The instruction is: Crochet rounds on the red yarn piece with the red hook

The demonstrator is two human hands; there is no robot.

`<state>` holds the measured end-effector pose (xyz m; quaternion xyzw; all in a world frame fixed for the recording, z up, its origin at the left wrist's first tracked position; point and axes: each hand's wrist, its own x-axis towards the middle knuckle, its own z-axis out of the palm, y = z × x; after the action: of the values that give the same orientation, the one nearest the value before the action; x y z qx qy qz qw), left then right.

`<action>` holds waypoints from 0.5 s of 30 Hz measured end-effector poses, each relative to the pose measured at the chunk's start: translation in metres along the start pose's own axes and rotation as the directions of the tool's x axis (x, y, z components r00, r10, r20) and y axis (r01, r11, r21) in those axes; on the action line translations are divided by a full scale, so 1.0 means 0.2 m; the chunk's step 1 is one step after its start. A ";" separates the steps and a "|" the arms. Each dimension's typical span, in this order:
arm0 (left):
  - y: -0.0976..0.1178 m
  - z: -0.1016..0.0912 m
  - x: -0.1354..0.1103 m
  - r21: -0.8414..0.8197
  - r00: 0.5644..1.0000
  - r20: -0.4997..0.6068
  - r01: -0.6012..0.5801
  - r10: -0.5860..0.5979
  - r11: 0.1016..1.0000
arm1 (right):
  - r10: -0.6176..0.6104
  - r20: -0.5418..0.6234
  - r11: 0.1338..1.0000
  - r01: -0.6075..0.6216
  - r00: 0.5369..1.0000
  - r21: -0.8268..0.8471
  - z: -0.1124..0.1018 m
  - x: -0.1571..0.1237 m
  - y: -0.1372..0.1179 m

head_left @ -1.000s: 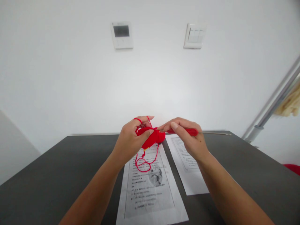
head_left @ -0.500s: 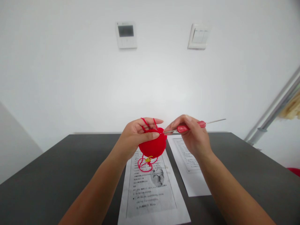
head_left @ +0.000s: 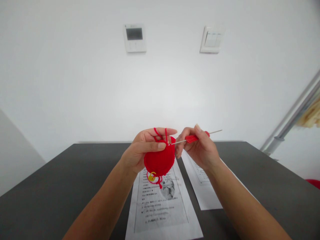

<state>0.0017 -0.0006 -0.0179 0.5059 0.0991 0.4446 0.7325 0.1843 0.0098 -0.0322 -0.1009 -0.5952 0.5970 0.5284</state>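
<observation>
A round red crochet piece (head_left: 160, 160) is pinched between the thumb and fingers of my left hand (head_left: 147, 145). Red yarn (head_left: 166, 135) loops over that hand's raised index finger and runs down to the piece's upper edge. My right hand (head_left: 200, 145) is closed around the red handle of a crochet hook (head_left: 193, 138), whose metal tip touches the top edge beside my left thumb. From the handle's other end a thin metal shaft points up to the right. A yellow stitch marker (head_left: 151, 177) hangs with a loose red yarn loop under the piece.
Below my hands, a printed sheet (head_left: 162, 230) with a dark picture lies on the dark table (head_left: 95, 173). A second printed sheet (head_left: 207, 200) lies partly under my right forearm. A white wall with a panel (head_left: 135, 45) and a switch (head_left: 211, 40) stands behind.
The crochet piece has turned and shifted slightly left and down, and the marker swung left with it. My right hand and the hook moved left, the hook now tilting more steeply.
</observation>
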 end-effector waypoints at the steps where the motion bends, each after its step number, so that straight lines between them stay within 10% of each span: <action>1: 0.00 0.00 0.00 -0.006 1.000 0.006 0.002 -0.002 1.000 | 0.011 0.004 1.000 -0.011 1.000 0.013 0.00 0.00 0.00; 15: -0.02 0.01 0.00 -0.096 0.998 0.046 -0.029 0.034 0.995 | 0.042 0.039 0.991 -0.046 0.998 0.129 0.02 -0.01 0.07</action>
<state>0.0057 -0.0024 -0.0197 0.4823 0.0524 0.4482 0.7508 0.1749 0.0094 -0.0429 -0.0687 -0.5620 0.6478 0.5097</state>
